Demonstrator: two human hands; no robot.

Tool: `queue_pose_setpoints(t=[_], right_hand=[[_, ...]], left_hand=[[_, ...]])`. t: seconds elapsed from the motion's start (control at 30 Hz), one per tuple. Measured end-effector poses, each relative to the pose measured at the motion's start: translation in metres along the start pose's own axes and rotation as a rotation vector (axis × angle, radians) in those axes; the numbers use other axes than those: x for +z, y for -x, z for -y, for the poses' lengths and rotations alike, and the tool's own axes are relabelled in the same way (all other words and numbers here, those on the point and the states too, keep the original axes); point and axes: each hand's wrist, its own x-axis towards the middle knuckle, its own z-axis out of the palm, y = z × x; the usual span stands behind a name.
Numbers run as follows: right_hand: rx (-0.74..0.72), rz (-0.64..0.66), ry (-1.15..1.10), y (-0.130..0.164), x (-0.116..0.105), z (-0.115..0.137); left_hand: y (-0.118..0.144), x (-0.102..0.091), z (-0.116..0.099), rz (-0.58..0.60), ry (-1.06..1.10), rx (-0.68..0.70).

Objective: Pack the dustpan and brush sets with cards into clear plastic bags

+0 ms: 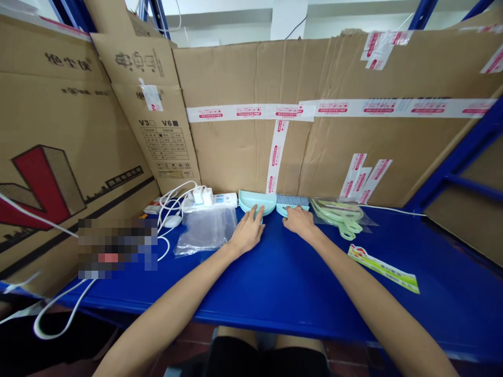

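A small stack of light blue dustpans [257, 200] stands at the back of the blue table, against the cardboard. My left hand [247, 230] rests on its near side with fingers spread. To the right lie light blue brushes [292, 200] with grey-blue bristles facing the cardboard. My right hand [300, 221] has its fingers curled on the near edge of the brushes; its fingertips are partly hidden. Further right, pale green dustpans [338, 213] with looped handles lie in clear plastic. Clear plastic bags [208, 230] lie flat left of my left hand.
A white power strip [225, 200] with plugs and looped white cables [168, 201] sits at the back left. A green and yellow printed card [383, 268] lies on the right of the blue table [275, 293]. Cardboard walls [243, 78] close off the back and left side.
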Motion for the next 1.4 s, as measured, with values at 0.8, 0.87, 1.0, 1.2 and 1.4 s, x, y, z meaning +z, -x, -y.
queue_pose_setpoints(t=[0.8,0.87,1.0,1.2,1.4], right_hand=[[-0.025,-0.134,-0.016,0.017,0.005,-0.016],[-0.062,-0.105,-0.021,0.020,0.004,-0.017],[-0.075,-0.107,-0.037,0.022,0.004,-0.018],[-0.082,-0.113,-0.071,0.026,0.003,-0.016],[-0.108,-0.106,-0.078,0.030,0.005,-0.011]], left_hand=[[0.011,-0.052,0.048,0.218,-0.178,-0.486],[0.012,-0.053,0.051,0.223,-0.166,-0.480],[0.012,-0.054,0.045,0.002,-0.150,-0.342],[0.012,-0.042,0.007,-0.139,-0.047,0.125],[0.011,-0.015,0.002,-0.129,-0.130,0.081]])
